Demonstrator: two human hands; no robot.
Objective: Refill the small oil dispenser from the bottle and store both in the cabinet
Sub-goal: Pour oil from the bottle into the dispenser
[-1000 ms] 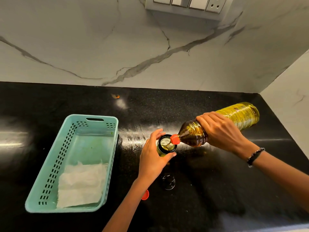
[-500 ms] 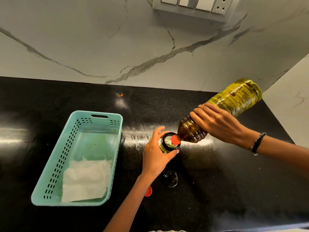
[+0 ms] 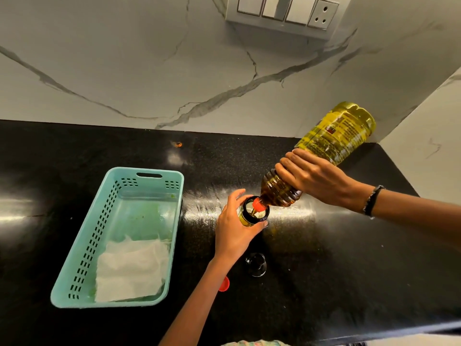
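- Hard to see: small round glass oil dispenser (image 3: 253, 214) half hidden behind the left hand (image 3: 235, 232); only its dark rim and a bit of yellow side showing.
- Little clear glass top (image 3: 256, 264) on the black shiny counter (image 3: 324, 270), very faint against the dark.
- Red bottle cap (image 3: 224, 283) partly tucked behind the left arm.
- White switch plate (image 3: 284, 11) on the marble wall, cut off at the top edge.
- Too small to tell how full the dispenser is.
- Changed since half a second ago: big plastic oil bottle (image 3: 321, 156) tipped up a bit steeper, its yellow bottom end higher against the wall.
- Same as before: both hands in the same grip, teal plastic basket (image 3: 82, 250) with white paper towel (image 3: 132, 270) inside, well apart on the left.
- Left hand wrapped around the dispenser, holding it on the counter.
- Right hand (image 3: 314, 178) closed around the middle of the bottle, gripping from above.
- Red spout (image 3: 258, 205) of the bottle pointing down, right at the dispenser's open mouth, just past the left fingertips.
- Beaded band (image 3: 373, 199) on the right wrist.
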